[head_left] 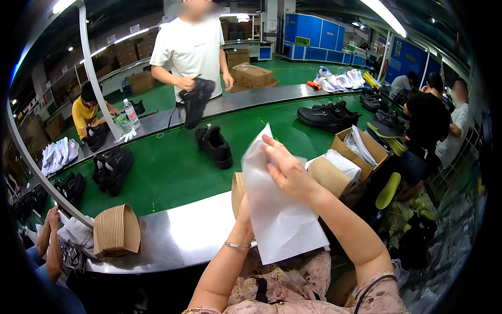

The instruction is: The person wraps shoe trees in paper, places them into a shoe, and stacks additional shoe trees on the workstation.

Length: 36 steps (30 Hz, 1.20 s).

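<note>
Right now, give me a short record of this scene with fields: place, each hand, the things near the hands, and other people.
place: green conveyor belt with a steel edge, in a shoe workshop
right hand: pinches the top of a white sheet of tissue paper
left hand: behind the sheet, mostly hidden, at a tan cardboard piece
near the hands: black shoe on the belt; stack of tan cardboard inserts; open cardboard box holding white paper
other people: a person in a white shirt across the belt holds a black shoe
</note>
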Tool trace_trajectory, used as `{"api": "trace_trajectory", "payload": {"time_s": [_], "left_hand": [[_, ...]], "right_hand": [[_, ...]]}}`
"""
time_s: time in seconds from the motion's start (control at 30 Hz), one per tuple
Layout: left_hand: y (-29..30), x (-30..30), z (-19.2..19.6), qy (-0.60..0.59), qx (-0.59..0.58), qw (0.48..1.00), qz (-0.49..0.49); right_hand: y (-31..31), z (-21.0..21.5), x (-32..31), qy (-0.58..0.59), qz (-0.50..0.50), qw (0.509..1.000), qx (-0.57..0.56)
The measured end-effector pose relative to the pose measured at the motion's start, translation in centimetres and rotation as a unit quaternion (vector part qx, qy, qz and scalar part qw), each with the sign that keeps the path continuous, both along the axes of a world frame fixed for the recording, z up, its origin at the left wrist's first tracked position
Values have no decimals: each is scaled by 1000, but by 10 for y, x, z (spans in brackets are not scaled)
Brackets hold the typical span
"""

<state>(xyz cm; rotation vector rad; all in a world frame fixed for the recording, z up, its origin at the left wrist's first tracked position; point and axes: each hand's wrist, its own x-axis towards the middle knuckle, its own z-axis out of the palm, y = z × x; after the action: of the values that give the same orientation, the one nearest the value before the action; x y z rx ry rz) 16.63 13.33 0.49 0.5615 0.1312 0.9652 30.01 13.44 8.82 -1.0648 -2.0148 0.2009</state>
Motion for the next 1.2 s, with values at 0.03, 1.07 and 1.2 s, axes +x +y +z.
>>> {"api": "trace_trajectory", "payload": {"time_s": [0.03, 1.07, 1.2], "left_hand": [[-1, -5, 4, 12, 8, 1000, 3], [-4, -88, 70, 574, 350, 490, 554], [15, -84, 56, 303, 262, 849, 345]], "right_hand": [[8, -2, -2, -58, -13, 998, -4], [71, 32, -114, -187, -334, 891, 245], [58, 32, -136, -75, -314, 926, 194]]}}
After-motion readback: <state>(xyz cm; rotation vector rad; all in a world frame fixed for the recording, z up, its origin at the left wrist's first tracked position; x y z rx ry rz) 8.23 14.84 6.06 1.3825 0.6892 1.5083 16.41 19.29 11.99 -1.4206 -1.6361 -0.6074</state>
